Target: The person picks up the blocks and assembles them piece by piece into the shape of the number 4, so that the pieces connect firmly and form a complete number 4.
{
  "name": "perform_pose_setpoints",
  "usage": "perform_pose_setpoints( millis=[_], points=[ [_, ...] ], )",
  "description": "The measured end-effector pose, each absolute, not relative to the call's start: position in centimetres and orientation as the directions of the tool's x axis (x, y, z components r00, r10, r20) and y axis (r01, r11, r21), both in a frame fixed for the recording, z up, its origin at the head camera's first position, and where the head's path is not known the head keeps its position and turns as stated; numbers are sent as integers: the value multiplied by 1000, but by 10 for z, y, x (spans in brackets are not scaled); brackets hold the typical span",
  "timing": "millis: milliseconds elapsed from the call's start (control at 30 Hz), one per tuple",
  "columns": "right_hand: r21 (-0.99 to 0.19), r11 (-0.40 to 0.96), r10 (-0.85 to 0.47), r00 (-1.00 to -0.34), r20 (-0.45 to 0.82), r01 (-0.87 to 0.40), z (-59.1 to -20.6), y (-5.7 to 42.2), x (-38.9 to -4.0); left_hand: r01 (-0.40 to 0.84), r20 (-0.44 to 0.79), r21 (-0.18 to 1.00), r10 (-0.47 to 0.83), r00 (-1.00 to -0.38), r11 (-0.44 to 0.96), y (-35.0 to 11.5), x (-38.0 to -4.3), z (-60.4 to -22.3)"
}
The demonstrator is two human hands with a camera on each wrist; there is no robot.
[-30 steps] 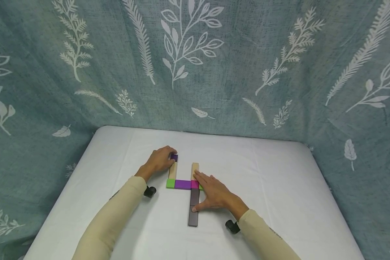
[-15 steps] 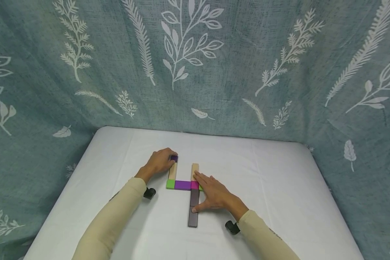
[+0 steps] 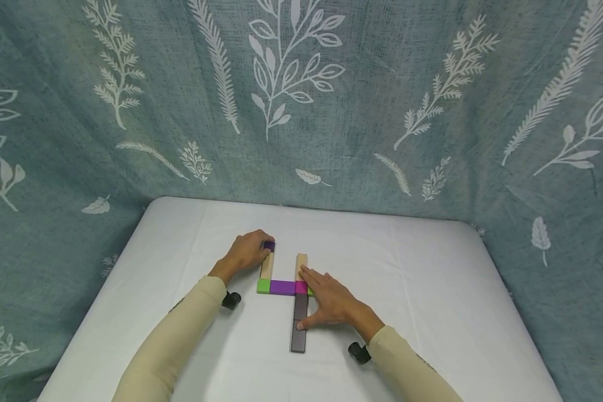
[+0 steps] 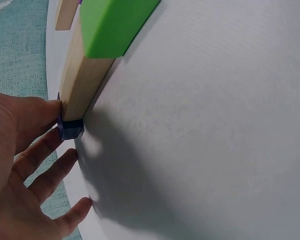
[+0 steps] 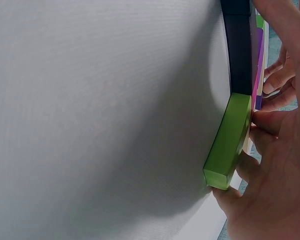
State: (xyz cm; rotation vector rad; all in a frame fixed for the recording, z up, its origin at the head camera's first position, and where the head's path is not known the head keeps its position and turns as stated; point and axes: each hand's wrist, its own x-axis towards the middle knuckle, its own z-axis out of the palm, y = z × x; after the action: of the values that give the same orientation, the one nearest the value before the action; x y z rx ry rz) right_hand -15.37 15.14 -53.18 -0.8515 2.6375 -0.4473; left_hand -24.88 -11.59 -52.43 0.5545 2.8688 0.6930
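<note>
Flat coloured blocks lie end to end on the white table, in a shape like a 4. At its far left end my left hand [image 3: 245, 250] pinches a dark purple block [image 3: 269, 245] between thumb and finger, against a bare wooden block [image 3: 267, 266]. A green block [image 3: 263, 286], a purple block [image 3: 282, 287] and a magenta block [image 3: 301, 287] form the crossbar. My right hand [image 3: 334, 301], fingers outstretched, rests on the upright: fingertips by a second wooden block [image 3: 302, 259], thumb on a dark grey block [image 3: 298, 339]. Beneath that hand, a longer green block [image 5: 227, 140] is partly hidden.
The white table [image 3: 422, 268] has rounded far corners. A teal curtain [image 3: 352, 139] with white leaf prints hangs behind and at both sides. Small black wrist cameras [image 3: 231, 300] sit under the sleeves, close above the cloth.
Both hands and the blocks keep their places. The whole head view has shifted very slightly downward in the frame.
</note>
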Motion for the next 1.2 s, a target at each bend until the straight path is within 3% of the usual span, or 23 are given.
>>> perform_pose_setpoints(
  millis=[567, 933, 1200],
  points=[
    [-405, 762, -613, -764, -201, -505, -528, 150, -155, 307, 37, 539, 342, -939, 785, -117, -242, -531],
    [-405, 757, -611, -775, -163, -512, -525, 152, -158, 348, 113, 570, 349, -930, 744, -102, -225, -515],
    [-549, 738, -530, -841, -110, -393, -524, 160, -156, 424, 128, 497, 419, -899, 757, -98, -204, -509]
  ],
)
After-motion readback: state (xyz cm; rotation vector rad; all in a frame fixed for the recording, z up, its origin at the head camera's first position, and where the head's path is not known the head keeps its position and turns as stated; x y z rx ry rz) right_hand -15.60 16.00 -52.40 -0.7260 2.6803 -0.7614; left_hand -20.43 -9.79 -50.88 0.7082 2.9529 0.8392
